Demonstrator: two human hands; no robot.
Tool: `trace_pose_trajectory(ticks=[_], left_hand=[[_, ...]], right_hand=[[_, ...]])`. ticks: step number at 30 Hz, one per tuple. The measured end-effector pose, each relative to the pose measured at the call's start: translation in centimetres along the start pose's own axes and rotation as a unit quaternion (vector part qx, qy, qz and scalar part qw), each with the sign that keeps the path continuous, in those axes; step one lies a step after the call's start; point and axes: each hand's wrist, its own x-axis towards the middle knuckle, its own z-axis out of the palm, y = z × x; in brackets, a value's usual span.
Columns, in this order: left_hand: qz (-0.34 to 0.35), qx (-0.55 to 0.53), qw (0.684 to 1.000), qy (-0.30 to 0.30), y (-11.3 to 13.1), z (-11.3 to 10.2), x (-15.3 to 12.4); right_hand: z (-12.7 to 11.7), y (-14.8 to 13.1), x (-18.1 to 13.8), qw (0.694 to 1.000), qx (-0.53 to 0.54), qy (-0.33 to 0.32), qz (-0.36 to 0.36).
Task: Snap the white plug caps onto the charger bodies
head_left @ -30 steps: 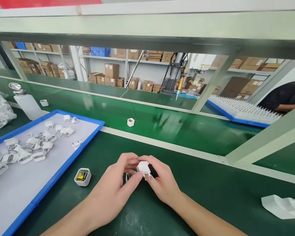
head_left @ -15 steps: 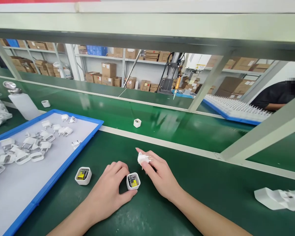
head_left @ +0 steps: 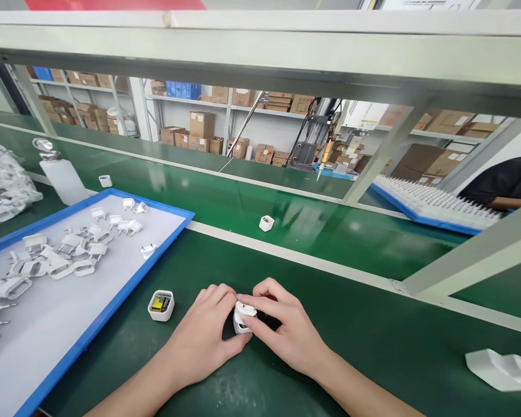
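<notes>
My left hand (head_left: 204,336) is closed around a small white charger housing (head_left: 238,328) on the green bench, thumb on the near side and fingers on the far side. A white two-pin plug cover (head_left: 245,310) is in my right hand (head_left: 286,321), between thumb and fingers, and sits over the housing's open top, slightly tilted. My fingers partly hide both parts; whether the cover is seated I cannot tell. Left of my left hand, another open charger housing (head_left: 161,306) stands upright, with yellow and black parts inside.
A blue-rimmed tray (head_left: 125,278) of loose plug covers lies left. Behind it are a white pump bottle (head_left: 65,176) and a bag of parts (head_left: 4,179). More housings (head_left: 266,223) rest on the green strip beyond. A frame post (head_left: 464,255) and white pieces (head_left: 501,370) are right.
My right hand has brought the plug cover left and down onto the housing, turning its pins away from the right. My left hand still holds the housing. The camera view has shifted slightly.
</notes>
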Motion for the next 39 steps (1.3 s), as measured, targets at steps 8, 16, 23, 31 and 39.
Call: trace_pose_trajectory(ticks=[8,16,23,31,39], left_hand=[[-0.043,0.029,0.998,-0.019,0.5,0.0,0.4],[-0.053,-0.038,0.997,-0.034,0.7,-0.7,0.2],[-0.069,-0.071,0.995,-0.009,0.1,-0.4,0.4],[-0.075,-0.079,0.994,-0.003,0.1,-0.5,0.6],[-0.071,-0.08,0.994,0.004,0.3,-0.4,0.6]], right_hand=[[-0.2,-0.2,-0.2,0.997,0.036,0.02,0.065],[-0.7,-0.4,0.1,0.997,0.025,-0.041,0.055],[-0.5,-0.9,0.1,0.998,-0.009,-0.055,-0.005],[-0.1,-1.4,0.0,0.998,-0.025,-0.054,-0.002],[-0.3,-2.5,0.2,0.993,-0.082,-0.077,0.036]])
